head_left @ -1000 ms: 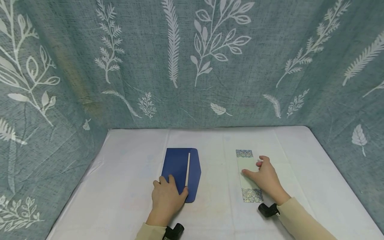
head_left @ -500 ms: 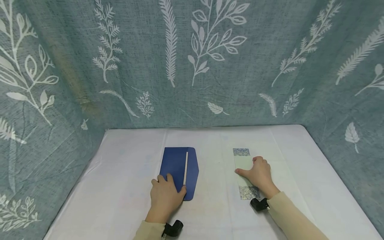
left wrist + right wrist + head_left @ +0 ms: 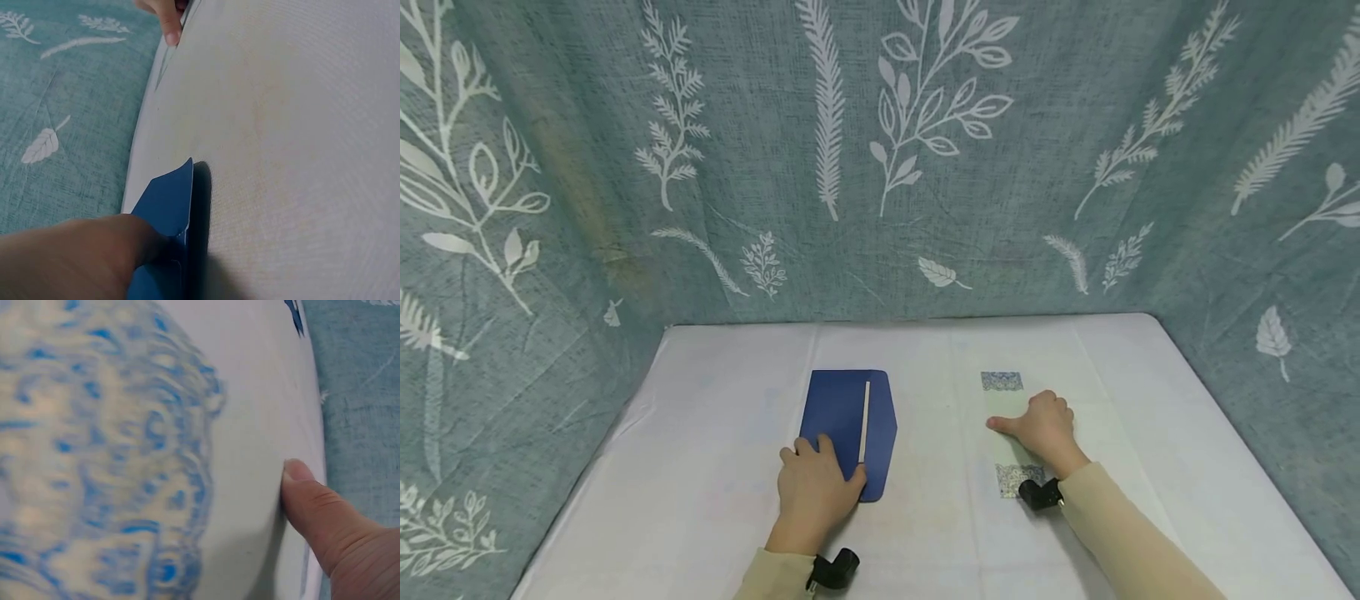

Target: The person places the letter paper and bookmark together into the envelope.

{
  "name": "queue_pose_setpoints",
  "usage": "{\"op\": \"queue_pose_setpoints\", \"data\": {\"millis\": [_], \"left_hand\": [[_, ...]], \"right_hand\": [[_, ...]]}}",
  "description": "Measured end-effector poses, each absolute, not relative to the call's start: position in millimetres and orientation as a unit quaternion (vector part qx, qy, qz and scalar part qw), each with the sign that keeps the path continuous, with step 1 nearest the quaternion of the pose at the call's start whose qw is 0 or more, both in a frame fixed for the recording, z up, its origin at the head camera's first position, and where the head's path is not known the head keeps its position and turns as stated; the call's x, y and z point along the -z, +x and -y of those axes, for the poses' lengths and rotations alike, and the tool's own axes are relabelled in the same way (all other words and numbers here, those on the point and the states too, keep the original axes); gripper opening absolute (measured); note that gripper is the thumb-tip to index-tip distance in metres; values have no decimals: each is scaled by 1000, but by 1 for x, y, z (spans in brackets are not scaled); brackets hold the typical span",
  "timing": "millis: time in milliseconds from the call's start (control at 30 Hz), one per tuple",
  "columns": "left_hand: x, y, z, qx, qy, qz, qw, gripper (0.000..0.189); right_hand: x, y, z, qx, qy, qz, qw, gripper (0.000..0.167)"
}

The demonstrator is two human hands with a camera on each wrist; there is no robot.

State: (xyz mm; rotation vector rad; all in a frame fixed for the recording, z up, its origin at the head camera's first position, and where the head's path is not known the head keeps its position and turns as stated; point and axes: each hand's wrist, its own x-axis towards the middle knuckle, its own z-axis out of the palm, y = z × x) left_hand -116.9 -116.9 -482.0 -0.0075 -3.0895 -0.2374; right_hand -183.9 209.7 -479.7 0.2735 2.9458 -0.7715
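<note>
Our left hand (image 3: 817, 493) spread over the blue envelope (image 3: 837, 407) at lower centre, our right hand (image 3: 1042, 427) pinching the pale patterned card (image 3: 1006, 405) between thumb and curled fingers at lower right, envelope and card on our white bench (image 3: 928, 546)

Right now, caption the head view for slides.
Left hand on blue flapped envelope; right hand across pale rectangular card with patterned ends.

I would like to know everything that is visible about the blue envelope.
The envelope is dark blue and looks like paper. It lies on the white cloth, its flap open, with an angled outer edge; a narrow pale strip runs lengthwise near the flap. In the left wrist view, one edge stands off the cloth, above a shadow. The left hand rests on its near part, the thumb at the strip's lower end.
</note>
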Motion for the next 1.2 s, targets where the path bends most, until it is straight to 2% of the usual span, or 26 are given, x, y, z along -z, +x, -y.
{"op": "queue_pose_setpoints", "data": {"millis": [167,400,533,833,1000,1200], "left_hand": [[481,-117,116,75,-4,997,21,84],[477,-117,115,74,-6,997,23,82],[477,-117,115,72,-8,997,20,82],[477,-116,114,71,-6,997,13,82],[477,-115,114,76,-7,997,15,82],[477,-115,116,74,-8,997,16,82]], "right_hand": [[474,-187,-209,241,99,-964,58,85],[473,-189,-208,220,96,-968,68,93],[473,-190,-208,207,96,-971,77,92],[477,-190,-208,223,97,-968,68,89],[478,-186,-212,259,99,-959,63,82],[475,-180,-221,356,90,-927,75,63]]}}
